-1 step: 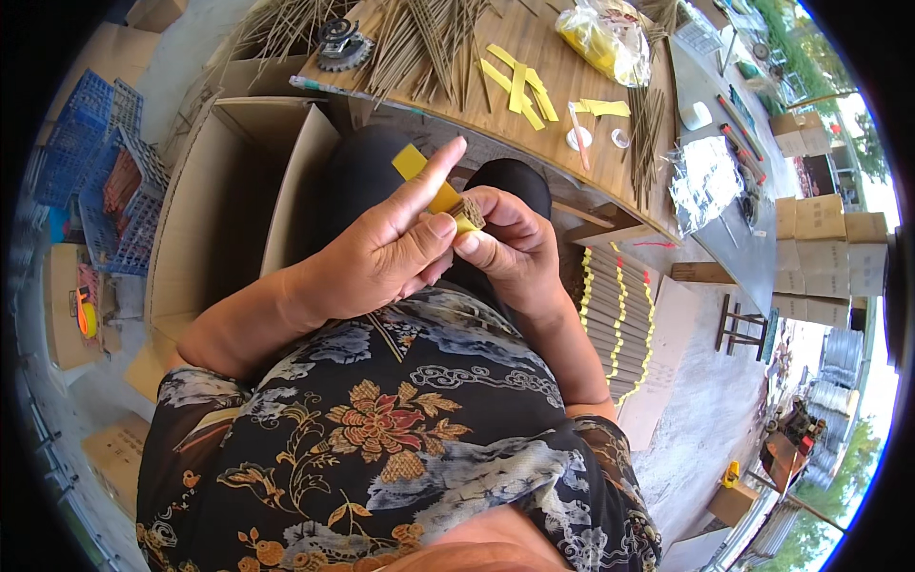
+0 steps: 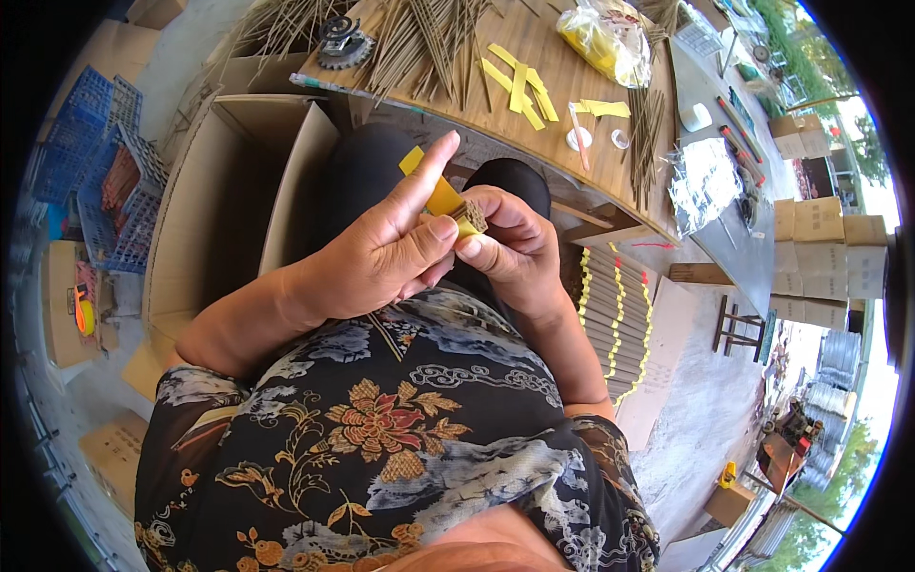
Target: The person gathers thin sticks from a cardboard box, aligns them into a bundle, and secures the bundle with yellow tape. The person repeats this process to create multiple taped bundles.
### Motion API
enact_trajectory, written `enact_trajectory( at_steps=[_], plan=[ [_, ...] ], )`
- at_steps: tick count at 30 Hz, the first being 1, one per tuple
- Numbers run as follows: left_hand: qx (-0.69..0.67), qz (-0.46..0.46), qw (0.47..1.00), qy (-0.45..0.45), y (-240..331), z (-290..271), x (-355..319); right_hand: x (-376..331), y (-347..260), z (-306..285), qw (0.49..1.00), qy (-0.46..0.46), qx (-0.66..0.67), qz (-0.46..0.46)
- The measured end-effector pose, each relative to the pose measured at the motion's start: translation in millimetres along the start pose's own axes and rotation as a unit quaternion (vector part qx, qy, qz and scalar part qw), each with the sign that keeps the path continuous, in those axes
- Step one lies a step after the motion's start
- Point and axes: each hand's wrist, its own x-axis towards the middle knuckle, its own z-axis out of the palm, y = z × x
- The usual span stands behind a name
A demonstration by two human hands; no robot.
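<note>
Above my lap, both hands hold the end of a small bundle of thin brown sticks. A yellow paper strip runs around this end, and its free tail sticks up past my left index finger. My left hand has its thumb pressed near the bundle and its index finger stretched out along the strip; the other fingers are curled underneath. My right hand pinches the bundle and paper between thumb and bent fingers. Most of the bundle's length is hidden behind the hands.
On the wooden table ahead lie loose brown sticks, yellow strips, a plastic bag and a toothed metal part. An open cardboard box stands left. Yellow-banded bundles lie at right.
The strip's free tail shows a little less beside my left index finger, which has shifted slightly. Both hands keep their hold on the bundle.
</note>
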Motion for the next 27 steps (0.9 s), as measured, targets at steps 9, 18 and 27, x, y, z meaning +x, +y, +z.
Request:
enact_trajectory(
  at_steps=[9, 18, 27],
  plan=[
    [-0.087, -0.087, 0.991, -0.045, -2, -3, 2, 0, -7, -19, 0.987, -0.05, -0.152, 0.0],
    [-0.138, -0.12, 0.981, -0.063, -6, -4, 5, 6, -25, -15, 0.963, -0.057, -0.264, -0.003],
    [-0.212, -0.13, 0.965, -0.078, -1, -3, 7, 15, -36, -17, 0.931, -0.112, -0.343, -0.06]
  ],
)
